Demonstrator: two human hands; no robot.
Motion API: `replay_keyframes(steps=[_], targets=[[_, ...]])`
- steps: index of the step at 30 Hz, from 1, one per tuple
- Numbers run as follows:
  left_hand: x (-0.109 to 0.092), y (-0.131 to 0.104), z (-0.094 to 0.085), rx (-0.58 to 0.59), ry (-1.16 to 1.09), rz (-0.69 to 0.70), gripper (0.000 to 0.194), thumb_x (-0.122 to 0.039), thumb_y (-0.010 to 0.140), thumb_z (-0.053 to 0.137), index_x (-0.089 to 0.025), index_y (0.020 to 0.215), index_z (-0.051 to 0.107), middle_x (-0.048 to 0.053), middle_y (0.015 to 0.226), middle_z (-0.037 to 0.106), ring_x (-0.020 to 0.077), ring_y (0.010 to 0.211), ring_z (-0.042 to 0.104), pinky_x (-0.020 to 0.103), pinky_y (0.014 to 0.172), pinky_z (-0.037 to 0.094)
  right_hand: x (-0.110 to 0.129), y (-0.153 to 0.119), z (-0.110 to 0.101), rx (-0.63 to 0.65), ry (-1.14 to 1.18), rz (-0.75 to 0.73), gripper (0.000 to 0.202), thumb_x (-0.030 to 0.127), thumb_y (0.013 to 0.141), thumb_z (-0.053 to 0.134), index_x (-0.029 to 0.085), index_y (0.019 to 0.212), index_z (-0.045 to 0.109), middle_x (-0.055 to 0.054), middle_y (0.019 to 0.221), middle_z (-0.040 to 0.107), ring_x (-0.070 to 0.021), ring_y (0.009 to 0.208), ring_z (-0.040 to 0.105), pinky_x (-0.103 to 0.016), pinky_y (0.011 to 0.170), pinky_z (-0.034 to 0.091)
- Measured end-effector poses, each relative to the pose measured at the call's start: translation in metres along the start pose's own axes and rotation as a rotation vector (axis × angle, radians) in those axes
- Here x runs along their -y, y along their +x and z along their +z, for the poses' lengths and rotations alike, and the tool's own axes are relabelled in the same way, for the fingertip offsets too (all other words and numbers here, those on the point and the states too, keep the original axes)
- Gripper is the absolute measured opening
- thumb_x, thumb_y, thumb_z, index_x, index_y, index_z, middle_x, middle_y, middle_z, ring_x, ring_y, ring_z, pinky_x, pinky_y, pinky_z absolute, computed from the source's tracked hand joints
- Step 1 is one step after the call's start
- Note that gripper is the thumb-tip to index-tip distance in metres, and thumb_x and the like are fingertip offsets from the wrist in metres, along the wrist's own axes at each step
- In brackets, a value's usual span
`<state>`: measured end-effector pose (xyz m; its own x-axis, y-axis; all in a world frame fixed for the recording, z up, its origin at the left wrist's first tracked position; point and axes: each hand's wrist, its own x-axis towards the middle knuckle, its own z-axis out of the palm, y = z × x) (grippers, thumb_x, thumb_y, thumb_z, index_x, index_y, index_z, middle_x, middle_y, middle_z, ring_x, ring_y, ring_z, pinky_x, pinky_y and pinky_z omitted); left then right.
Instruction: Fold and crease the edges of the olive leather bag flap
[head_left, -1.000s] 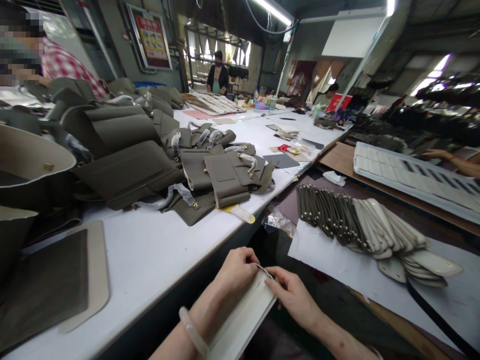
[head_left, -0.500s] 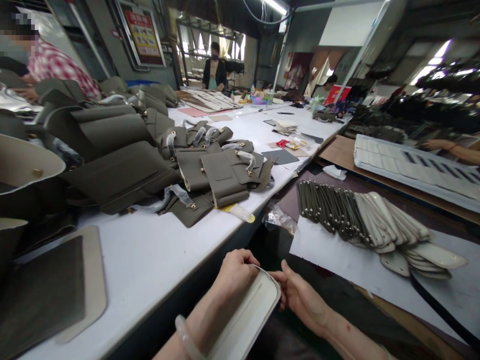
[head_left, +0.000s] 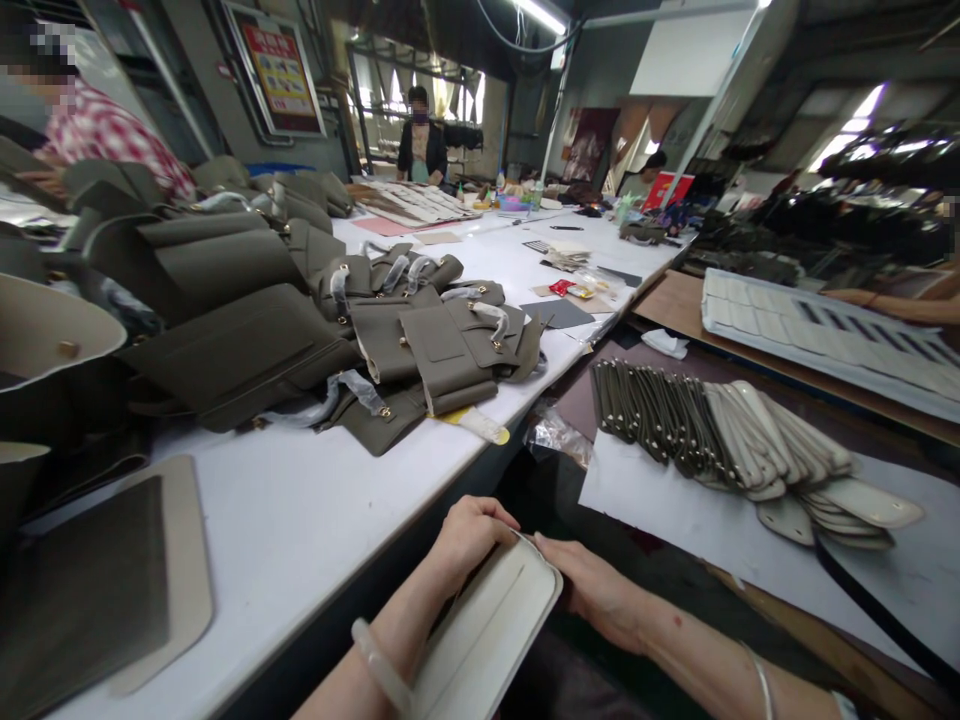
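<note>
1 head-worn view, forward and down along the white table [head_left: 300, 520]; hands close below

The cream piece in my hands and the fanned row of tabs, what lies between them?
Head view: bare dark surface, then white paper under the tabs; cream piece.

Leather-goods workshop, long worktable [head_left: 300, 520], piled olive bag panels [head_left: 247, 340], stacked strap tabs [head_left: 720, 440]

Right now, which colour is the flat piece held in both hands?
Off-white flat piece, seen in the head view.
</note>
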<state>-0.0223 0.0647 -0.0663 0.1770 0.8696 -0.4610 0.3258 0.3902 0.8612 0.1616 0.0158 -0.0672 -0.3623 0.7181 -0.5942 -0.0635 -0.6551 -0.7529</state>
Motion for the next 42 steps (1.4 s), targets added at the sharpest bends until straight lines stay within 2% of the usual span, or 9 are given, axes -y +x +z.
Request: replay_keyframes(steps=[12, 15, 18, 21, 26, 32, 36, 40, 42], targets=[[0.004, 0.006, -0.006, 0.086, 0.078, 0.050, 0.017, -0.020, 0.060, 0.067, -0.021, 0.075, 0.074, 0.000, 0.070, 0.071, 0.0191, 0.073, 0.062, 0.026, 0.062, 0.046, 0.009, 0.000, 0.009, -0.018, -0.220, 0.015, 0.055, 0.069, 0.082, 0.060, 0.017, 0.093, 0.071, 0.000, 0.075, 0.057, -0.0118, 0.068, 0.047, -0.026, 0.066, 0.041], [0.003, 0.006, -0.009, 0.124, 0.119, 0.101, 0.018, -0.021, 0.060, 0.066, -0.021, 0.077, 0.073, 0.000, 0.073, 0.071, 0.0182, 0.074, 0.062, 0.025, 0.062, 0.045, 0.010, -0.001, 0.009, -0.047, -0.331, 0.003, 0.059, 0.071, 0.085, 0.053, 0.019, 0.108, 0.070, -0.001, 0.076, 0.061, -0.0145, 0.069, 0.051, -0.029, 0.065, 0.043], [0.000, 0.004, -0.013, 0.162, 0.173, 0.173, 0.018, -0.022, 0.060, 0.065, -0.021, 0.077, 0.071, 0.000, 0.075, 0.069, 0.0175, 0.074, 0.060, 0.025, 0.061, 0.042, 0.014, -0.001, 0.005, -0.002, -0.504, -0.123, 0.061, 0.067, 0.092, 0.044, 0.024, 0.133, 0.058, -0.005, 0.104, 0.068, -0.0224, 0.096, 0.059, -0.037, 0.086, 0.046], [-0.005, 0.001, -0.019, 0.203, 0.223, 0.240, 0.016, -0.025, 0.064, 0.062, -0.021, 0.078, 0.070, 0.000, 0.076, 0.068, 0.0176, 0.074, 0.060, 0.025, 0.061, 0.041, 0.021, 0.003, -0.002, 0.073, -0.707, -0.192, 0.060, 0.061, 0.097, 0.038, 0.023, 0.142, 0.049, -0.007, 0.131, 0.061, -0.0249, 0.125, 0.049, -0.041, 0.109, 0.033], [-0.011, -0.005, -0.030, 0.253, 0.298, 0.295, 0.028, -0.018, 0.057, 0.065, -0.022, 0.084, 0.069, 0.000, 0.079, 0.067, 0.0190, 0.075, 0.060, 0.026, 0.062, 0.041, 0.030, 0.012, -0.006, 0.113, -0.907, -0.155, 0.067, 0.064, 0.097, 0.031, 0.019, 0.145, 0.046, -0.010, 0.137, 0.058, -0.0279, 0.129, 0.048, -0.046, 0.114, 0.029], [-0.016, -0.011, -0.024, 0.185, 0.389, 0.328, 0.031, -0.013, 0.059, 0.060, -0.022, 0.088, 0.068, 0.004, 0.088, 0.067, 0.0223, 0.082, 0.062, 0.030, 0.068, 0.044, 0.029, 0.014, -0.009, 0.132, -0.864, -0.137, 0.078, 0.071, 0.092, 0.035, 0.016, 0.146, 0.045, -0.012, 0.145, 0.050, -0.0296, 0.136, 0.042, -0.045, 0.118, 0.024], [-0.016, -0.028, -0.015, 0.088, 0.437, 0.386, 0.043, -0.009, 0.062, 0.054, -0.022, 0.101, 0.067, 0.007, 0.105, 0.066, 0.0255, 0.101, 0.060, 0.034, 0.088, 0.045, 0.022, 0.014, -0.018, 0.119, -0.772, -0.148, 0.074, 0.066, 0.095, 0.038, 0.015, 0.148, 0.040, -0.010, 0.155, 0.037, -0.0247, 0.144, 0.029, -0.041, 0.122, 0.014], [-0.014, -0.062, -0.022, -0.013, 0.391, 0.344, 0.062, -0.008, 0.064, 0.052, -0.020, 0.124, 0.060, 0.007, 0.128, 0.062, 0.0229, 0.121, 0.054, 0.033, 0.106, 0.038, 0.026, 0.012, -0.017, 0.264, -0.490, -0.144, 0.066, 0.060, 0.094, 0.049, 0.019, 0.146, 0.044, -0.009, 0.150, 0.046, -0.0237, 0.139, 0.037, -0.041, 0.119, 0.019], [-0.009, -0.084, -0.031, -0.096, 0.343, 0.266, 0.060, -0.012, 0.069, 0.053, -0.020, 0.129, 0.057, 0.006, 0.134, 0.060, 0.0228, 0.125, 0.052, 0.035, 0.109, 0.036, 0.029, 0.010, -0.016, 0.340, -0.313, -0.089, 0.067, 0.059, 0.090, 0.058, 0.020, 0.144, 0.048, -0.009, 0.143, 0.053, -0.0255, 0.134, 0.044, -0.043, 0.116, 0.026]])
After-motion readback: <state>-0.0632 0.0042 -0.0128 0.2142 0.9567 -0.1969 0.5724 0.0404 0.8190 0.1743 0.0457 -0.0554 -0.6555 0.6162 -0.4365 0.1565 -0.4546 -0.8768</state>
